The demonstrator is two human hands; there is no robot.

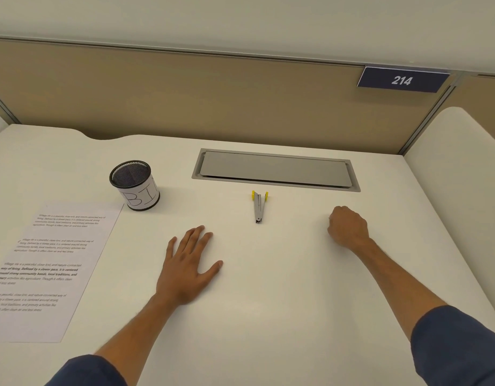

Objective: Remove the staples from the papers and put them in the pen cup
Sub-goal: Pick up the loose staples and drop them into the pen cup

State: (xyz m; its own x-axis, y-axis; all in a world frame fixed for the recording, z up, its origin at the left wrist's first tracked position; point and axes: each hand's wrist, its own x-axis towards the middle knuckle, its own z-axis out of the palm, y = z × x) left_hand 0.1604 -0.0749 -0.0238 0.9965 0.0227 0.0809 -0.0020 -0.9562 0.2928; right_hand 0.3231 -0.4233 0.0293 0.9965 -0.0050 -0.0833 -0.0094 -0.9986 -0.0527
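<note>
Head view: left hand (186, 267) flat on desk (268, 302), fingers spread; right hand (348, 228) fisted, empty. Staple remover (259, 206) between, untouched. Papers (45, 271) far left, just beside mesh pen cup (135, 185).

Left hand (189, 270) flat, palm down, fingers (197, 236) spread; right hand (348, 228) curled into fist, holding nothing.

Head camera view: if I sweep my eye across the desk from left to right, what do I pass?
Printed paper → mesh pen cup → left hand, flat on the desk → staple remover with yellow grips → right hand, its fingers curled → number sign 214, up on the partition.
</note>
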